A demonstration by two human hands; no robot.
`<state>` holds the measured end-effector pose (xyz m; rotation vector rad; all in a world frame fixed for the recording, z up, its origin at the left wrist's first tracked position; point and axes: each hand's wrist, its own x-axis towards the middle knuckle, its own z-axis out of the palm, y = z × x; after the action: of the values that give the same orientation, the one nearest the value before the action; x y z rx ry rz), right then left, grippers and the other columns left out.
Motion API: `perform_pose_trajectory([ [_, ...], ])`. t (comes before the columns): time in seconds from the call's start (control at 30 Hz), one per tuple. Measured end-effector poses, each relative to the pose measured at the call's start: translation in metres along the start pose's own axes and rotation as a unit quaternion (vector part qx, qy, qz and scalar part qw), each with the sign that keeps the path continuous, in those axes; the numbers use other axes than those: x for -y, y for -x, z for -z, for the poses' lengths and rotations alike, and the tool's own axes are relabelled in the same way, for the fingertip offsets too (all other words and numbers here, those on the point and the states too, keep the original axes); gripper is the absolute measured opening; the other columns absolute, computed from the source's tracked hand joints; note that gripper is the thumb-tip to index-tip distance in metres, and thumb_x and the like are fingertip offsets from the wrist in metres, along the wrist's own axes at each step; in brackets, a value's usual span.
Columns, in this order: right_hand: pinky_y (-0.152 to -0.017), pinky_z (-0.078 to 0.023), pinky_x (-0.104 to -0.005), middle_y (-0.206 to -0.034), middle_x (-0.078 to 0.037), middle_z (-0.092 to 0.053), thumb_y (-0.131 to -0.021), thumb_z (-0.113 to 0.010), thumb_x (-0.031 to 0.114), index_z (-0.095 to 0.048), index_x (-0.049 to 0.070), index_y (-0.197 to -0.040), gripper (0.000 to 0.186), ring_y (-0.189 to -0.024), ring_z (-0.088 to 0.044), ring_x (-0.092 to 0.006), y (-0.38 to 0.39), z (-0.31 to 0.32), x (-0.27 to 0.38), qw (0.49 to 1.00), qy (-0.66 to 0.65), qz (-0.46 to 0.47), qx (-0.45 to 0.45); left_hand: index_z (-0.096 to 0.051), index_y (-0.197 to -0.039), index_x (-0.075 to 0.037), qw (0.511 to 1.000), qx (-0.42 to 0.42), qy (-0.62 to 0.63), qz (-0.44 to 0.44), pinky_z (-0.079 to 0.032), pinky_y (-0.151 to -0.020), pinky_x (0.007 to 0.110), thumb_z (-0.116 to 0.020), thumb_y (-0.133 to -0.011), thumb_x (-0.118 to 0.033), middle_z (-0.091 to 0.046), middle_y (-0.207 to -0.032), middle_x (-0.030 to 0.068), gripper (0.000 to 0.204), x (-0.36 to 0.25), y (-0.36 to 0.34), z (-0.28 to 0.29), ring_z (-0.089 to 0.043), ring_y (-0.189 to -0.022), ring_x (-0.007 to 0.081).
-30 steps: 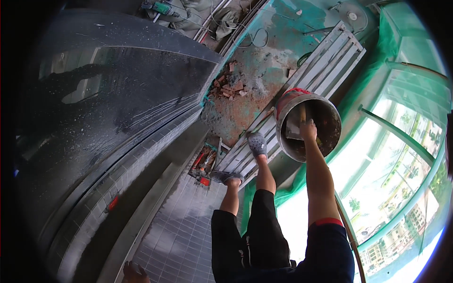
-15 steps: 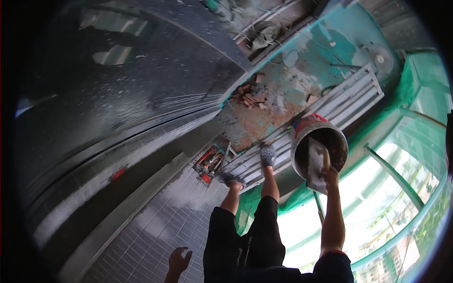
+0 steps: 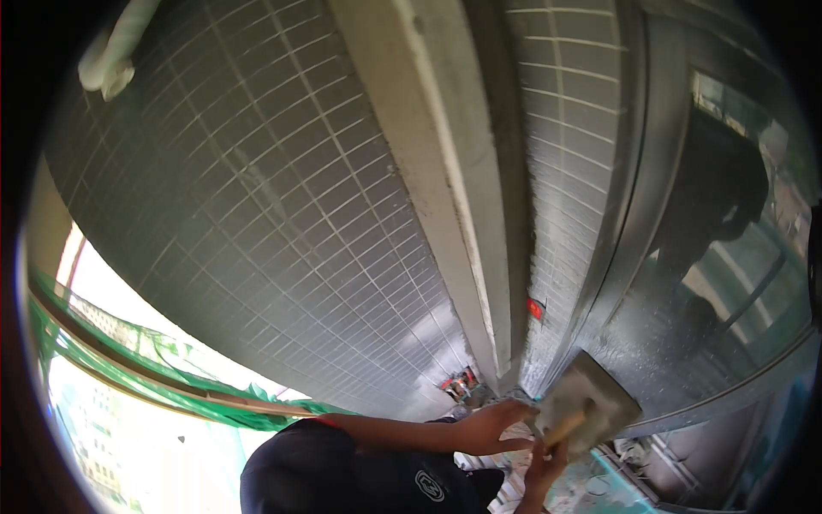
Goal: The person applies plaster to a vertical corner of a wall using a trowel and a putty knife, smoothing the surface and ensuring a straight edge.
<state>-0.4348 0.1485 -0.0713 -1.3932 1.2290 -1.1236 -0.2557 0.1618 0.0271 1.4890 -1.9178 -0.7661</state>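
Observation:
My right hand (image 3: 544, 467) is closed on the yellowish handle of a grey rectangular plastering trowel (image 3: 599, 394), raised at the lower right of the picture. Grey material coats the plate, though how thick it is I cannot tell. My left hand (image 3: 501, 424) reaches across from the lower left, fingers apart at the trowel's near edge; whether they touch it is unclear. The bucket is out of sight.
Grey tiled surfaces (image 3: 265, 206) flank a long concrete ledge (image 3: 454, 214). A dark glossy panel (image 3: 711, 300) stands at right, a white pipe (image 3: 111, 56) upper left. Green netting (image 3: 214, 394) lines the bright window; small red-handled tools (image 3: 458, 385) lie below the ledge.
My view has swung sharply away from the bucket and plank to the tiles. The trowel has come out of the bucket, and my left hand has moved in beside it.

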Motion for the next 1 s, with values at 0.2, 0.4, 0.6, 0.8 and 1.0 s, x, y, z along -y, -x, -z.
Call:
perform_pose_trajectory([
  [0.2,-0.083,-0.047,-0.0405,-0.106,-0.019,-0.062,-0.083,-0.065,0.010,-0.059,0.003,-0.111,0.029,-0.099,-0.057,-0.0397,-0.076,-0.110,0.114,0.924,0.155,0.274,0.218,-0.048,-0.114,-0.002,0.943,-0.309,0.110,0.060,-0.048,-0.075,0.033,-0.060,-0.091,-0.014,-0.060,-0.095,0.0099,0.029,0.039,-0.007,0.086,-0.058,-0.086,0.0191],
  [0.4,-0.055,-0.047,-0.0226,-0.070,-0.004,-0.062,-0.093,-0.056,0.017,-0.059,0.001,-0.087,0.017,-0.064,-0.061,-0.0095,-0.159,-0.120,0.193,0.965,-0.067,0.141,0.211,-0.039,-0.123,0.000,0.843,-0.398,0.345,0.108,-0.044,-0.063,0.026,-0.056,-0.089,-0.006,-0.056,-0.086,0.0056,0.038,0.183,0.015,0.127,-0.052,-0.076,0.0091],
  [0.6,-0.056,-0.044,-0.0248,-0.077,-0.002,-0.056,-0.097,-0.053,0.029,-0.049,0.005,-0.096,0.024,-0.063,-0.056,-0.0103,-0.302,-0.187,0.236,0.960,-0.072,0.182,0.199,-0.048,-0.107,-0.002,0.873,-0.292,0.367,0.130,-0.043,-0.070,0.026,-0.058,-0.088,-0.006,-0.054,-0.092,0.0015,0.022,0.208,-0.043,0.165,-0.051,-0.082,0.0100],
  [0.8,-0.053,-0.044,-0.0245,-0.074,-0.003,-0.054,-0.095,-0.053,0.042,-0.044,0.008,-0.091,0.036,-0.060,-0.054,-0.0103,-0.322,-0.195,0.244,0.959,-0.045,0.183,0.211,-0.049,-0.100,0.002,0.912,-0.395,0.105,-0.022,-0.048,-0.056,0.041,-0.064,-0.086,-0.019,-0.061,-0.071,0.0198,0.029,0.192,-0.097,0.195,-0.062,-0.065,0.0392],
  [1.0,-0.053,-0.043,-0.0236,-0.072,-0.002,-0.056,-0.094,-0.055,0.043,-0.049,0.006,-0.095,0.037,-0.058,-0.054,-0.0092,-0.320,-0.204,0.245,0.962,-0.079,0.144,0.220,-0.048,-0.101,0.002,0.867,-0.495,0.014,-0.057,-0.050,-0.054,0.046,-0.065,-0.085,-0.021,-0.060,-0.071,0.0241,0.033,0.166,-0.127,0.259,-0.061,-0.064,0.0428],
])
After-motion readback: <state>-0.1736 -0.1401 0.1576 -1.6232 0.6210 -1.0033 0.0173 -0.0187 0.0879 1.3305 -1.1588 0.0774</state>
